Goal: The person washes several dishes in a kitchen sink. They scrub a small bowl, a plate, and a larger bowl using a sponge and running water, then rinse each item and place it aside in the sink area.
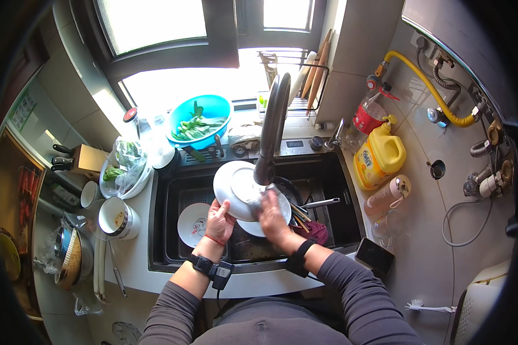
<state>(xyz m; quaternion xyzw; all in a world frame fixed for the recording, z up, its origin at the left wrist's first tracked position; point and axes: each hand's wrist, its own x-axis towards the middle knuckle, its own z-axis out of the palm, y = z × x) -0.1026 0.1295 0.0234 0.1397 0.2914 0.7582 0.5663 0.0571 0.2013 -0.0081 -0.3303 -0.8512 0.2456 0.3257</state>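
My left hand (219, 221) grips the near left rim of a white plate (235, 183), tilted with its foot ring up, under the dark kitchen faucet (265, 159). My right hand (276, 215), blurred, is at the plate's right edge; a pale, blurred patch lies by its fingers, and whether that is a cloth or water I cannot tell. Below, in the black sink (170, 254), lie a white plate with a drawn figure (194, 226) at the left and another white plate (252, 228) under my hands. Chopsticks (301, 217), a dark red cloth (313, 233) and a pan with a metal handle (321, 202) are at the right.
Behind the sink stands a blue basin (198, 140) of leafy greens. A white basket (144, 183), stacked bowls (127, 222) and a knife block (90, 161) are at the left. At the right are a yellow detergent jug (377, 157), a pink bottle (386, 196) and a phone (374, 257).
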